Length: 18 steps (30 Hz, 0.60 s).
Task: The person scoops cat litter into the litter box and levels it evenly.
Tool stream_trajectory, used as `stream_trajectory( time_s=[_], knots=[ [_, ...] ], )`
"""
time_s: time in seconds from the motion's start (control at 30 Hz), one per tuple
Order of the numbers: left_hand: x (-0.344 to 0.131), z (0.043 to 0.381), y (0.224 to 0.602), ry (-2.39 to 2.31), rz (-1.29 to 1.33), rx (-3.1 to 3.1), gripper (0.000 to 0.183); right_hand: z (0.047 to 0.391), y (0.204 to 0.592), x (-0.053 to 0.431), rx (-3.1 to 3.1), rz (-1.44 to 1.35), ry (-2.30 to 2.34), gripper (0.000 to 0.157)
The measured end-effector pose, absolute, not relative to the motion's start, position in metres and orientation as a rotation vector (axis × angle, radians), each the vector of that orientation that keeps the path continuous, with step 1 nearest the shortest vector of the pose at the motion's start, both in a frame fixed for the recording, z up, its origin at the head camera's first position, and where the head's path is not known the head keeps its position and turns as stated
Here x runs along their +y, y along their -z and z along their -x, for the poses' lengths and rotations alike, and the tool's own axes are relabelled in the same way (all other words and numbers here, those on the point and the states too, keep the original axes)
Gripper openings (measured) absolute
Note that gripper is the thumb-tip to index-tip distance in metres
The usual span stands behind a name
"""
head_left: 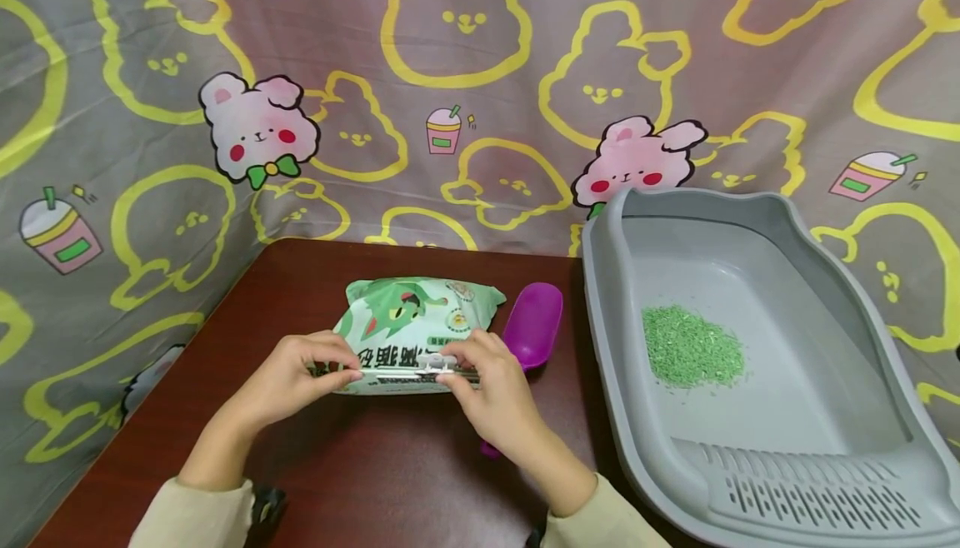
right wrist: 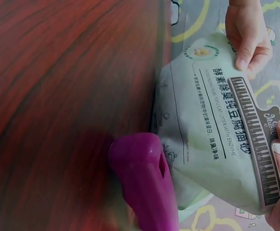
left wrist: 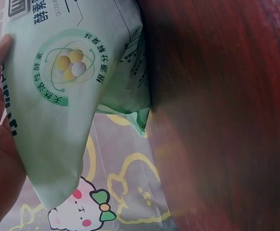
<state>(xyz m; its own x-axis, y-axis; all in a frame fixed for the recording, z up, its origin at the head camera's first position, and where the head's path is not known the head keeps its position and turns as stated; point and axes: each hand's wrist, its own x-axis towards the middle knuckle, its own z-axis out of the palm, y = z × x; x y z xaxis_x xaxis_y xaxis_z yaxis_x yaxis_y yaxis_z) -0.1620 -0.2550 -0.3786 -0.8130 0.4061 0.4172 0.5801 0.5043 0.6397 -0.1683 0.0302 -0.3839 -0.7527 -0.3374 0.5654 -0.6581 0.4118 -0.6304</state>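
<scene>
A pale green bag of cat litter (head_left: 408,315) lies on the table, its folded top edge raised toward me. Across that edge sits a bag clip (right wrist: 255,139) with a piano-key pattern. My left hand (head_left: 303,369) pinches the bag's edge between thumb and fingers, left of the clip; the left wrist view shows the thumb on the bag (left wrist: 72,125). With thumb and fingers, my right hand (head_left: 495,386) grips the clip at its raised lever. Part of the clip is hidden behind the right fingers.
Just right of the bag lies a purple scoop (head_left: 534,327), its handle partly under my right hand. A grey litter box (head_left: 817,365) stands at the right, with green litter pellets (head_left: 690,348) in it. A patterned cloth (head_left: 337,23) hangs behind the dark table (head_left: 360,465).
</scene>
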Motion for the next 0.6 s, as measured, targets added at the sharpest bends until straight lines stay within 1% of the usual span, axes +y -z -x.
stream_trajectory(
  time_s=[0.33,0.6],
  knots=[
    [-0.255,0.162,0.378,1.191,0.845,-2.544,0.016,0.173,0.381,0.043,-2.398,-0.881,-1.406,0.027],
    [-0.256,0.162,0.378,1.205,0.832,-2.550,0.015,0.174,0.376,0.042,-2.413,-0.896,-1.206,0.026]
  ],
)
